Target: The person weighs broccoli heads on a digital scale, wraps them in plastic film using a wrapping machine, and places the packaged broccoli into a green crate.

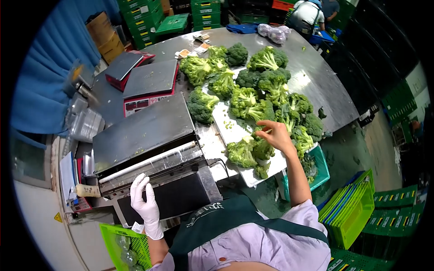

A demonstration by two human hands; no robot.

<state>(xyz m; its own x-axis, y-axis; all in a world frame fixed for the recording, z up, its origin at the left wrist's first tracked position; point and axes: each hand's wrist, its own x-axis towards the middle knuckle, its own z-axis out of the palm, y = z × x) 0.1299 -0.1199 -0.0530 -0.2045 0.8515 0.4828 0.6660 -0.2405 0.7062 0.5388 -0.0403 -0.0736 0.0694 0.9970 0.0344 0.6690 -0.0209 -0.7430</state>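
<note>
Running this one remotely, so clock positions are from the middle of my head view. My right hand (276, 135) is bare and sits at 3 o'clock, close in, about half open: fingers bent, thumb apart from the index, nothing in its grip that I can see. It's right over the broccoli heads (246, 101), and honestly I can't tell if the fingertips are touching one. Most of that broccoli is heaped from 12 round to 3, stems showing on plenty of them, partly on a white board (276, 166) and partly on the steel table (334, 97). My left hand (145, 205), in a white glove, is between 7 and 8, fingers mostly straight and spread from the thumb, holding nothing visible. Nearest to it is the clear film roll (153, 165) along the front of the wrapping machine (143, 131) at 9. Two red-based digital scales (151, 79) are up around 10 to 11, a teal bin (323, 174) is at 4, and a person (307, 17) is bent over way off at 1.
</note>
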